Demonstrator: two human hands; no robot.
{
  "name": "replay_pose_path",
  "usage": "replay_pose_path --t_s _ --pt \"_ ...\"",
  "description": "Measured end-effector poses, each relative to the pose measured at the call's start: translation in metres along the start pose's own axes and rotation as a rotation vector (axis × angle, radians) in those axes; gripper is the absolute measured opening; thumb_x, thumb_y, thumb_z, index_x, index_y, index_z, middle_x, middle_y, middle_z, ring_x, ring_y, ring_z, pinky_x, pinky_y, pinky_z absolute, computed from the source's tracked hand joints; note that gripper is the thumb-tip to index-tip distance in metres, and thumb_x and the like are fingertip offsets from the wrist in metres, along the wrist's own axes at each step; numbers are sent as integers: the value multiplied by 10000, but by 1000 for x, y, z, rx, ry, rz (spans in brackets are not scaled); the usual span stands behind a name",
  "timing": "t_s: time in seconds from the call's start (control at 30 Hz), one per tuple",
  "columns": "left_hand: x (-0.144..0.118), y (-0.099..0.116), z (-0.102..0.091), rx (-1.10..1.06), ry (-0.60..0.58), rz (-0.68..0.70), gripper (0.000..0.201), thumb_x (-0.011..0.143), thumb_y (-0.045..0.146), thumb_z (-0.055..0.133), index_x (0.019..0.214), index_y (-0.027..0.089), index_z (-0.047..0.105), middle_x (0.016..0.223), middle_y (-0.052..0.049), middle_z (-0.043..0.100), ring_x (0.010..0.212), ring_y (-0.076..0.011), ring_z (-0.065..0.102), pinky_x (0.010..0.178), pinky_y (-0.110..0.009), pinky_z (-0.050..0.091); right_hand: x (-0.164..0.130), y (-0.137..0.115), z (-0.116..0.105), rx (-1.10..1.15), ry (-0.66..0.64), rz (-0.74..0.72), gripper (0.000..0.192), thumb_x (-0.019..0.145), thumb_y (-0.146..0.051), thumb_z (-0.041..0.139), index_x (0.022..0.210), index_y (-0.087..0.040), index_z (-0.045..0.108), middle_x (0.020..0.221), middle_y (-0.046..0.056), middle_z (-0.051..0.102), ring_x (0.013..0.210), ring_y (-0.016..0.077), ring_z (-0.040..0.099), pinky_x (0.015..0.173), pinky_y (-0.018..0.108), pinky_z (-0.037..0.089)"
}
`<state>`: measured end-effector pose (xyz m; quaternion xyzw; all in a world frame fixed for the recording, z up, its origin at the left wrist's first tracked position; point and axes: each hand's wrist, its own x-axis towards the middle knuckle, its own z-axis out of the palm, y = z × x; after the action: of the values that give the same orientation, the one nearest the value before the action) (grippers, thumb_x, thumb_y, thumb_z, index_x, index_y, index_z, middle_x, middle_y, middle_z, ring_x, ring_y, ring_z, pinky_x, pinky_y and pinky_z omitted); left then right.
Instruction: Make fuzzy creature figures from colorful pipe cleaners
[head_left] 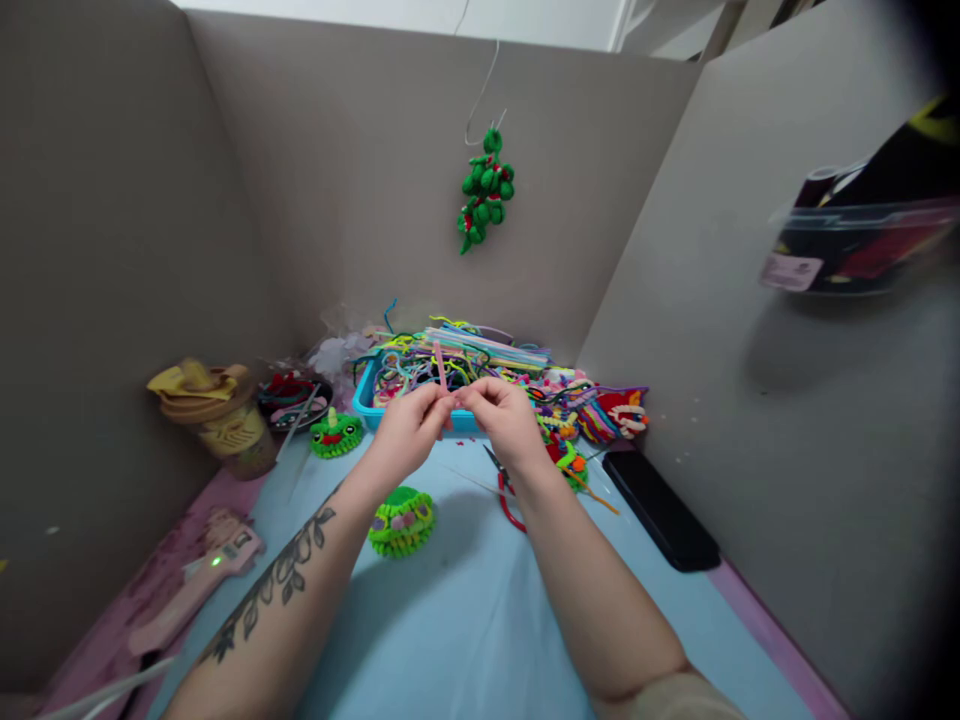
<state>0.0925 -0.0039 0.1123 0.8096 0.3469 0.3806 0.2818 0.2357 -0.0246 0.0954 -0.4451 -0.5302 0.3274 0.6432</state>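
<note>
My left hand (411,428) and my right hand (504,420) meet in front of a blue tray, raised over the table. Both pinch a short pink pipe cleaner (439,366), whose free end sticks up above the fingers. Its lower part is hidden by my fingertips. Below them sits a round green pipe-cleaner piece (403,522) with pink and purple bits along its middle. Red-handled scissors (510,500) lie beside my right wrist, partly covered by it. A green pipe-cleaner creature with red eyes (335,435) rests to the left of my hands.
Behind my hands, the blue tray (364,402) overflows with colourful pipe cleaners. A pink glue gun (196,590) with a green light and a drink cup (238,440) stand left. A black phone-like slab (660,510) lies right. Green pipe-cleaner pieces (486,190) hang from the grey partition.
</note>
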Motion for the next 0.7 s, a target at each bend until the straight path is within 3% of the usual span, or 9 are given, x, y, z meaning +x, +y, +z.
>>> replay_pose_path --t_s 0.2,0.47,0.7 --pt "1 2 -2 -140 -27 -31 186 834 330 499 798 171 588 634 28 548 522 -90 455 476 -193 356 2 2 -1 101 40 40 252 686 -403 677 645 -159 632 664 31 658 512 94 475 451 216 346" --pt "1 2 0 -229 -10 -67 286 813 421 539 698 161 573 553 42 471 461 -73 405 428 -190 322 1 2 -1 109 22 41 278 675 -438 691 655 -167 634 633 16 634 509 95 474 438 214 347" --pt "1 -2 1 -305 36 -129 270 786 418 573 723 156 596 568 30 523 443 -72 430 407 -191 332 1 -1 -3 69 -14 -21 214 708 -371 677 643 -172 634 618 -1 621 562 108 521 529 234 404"
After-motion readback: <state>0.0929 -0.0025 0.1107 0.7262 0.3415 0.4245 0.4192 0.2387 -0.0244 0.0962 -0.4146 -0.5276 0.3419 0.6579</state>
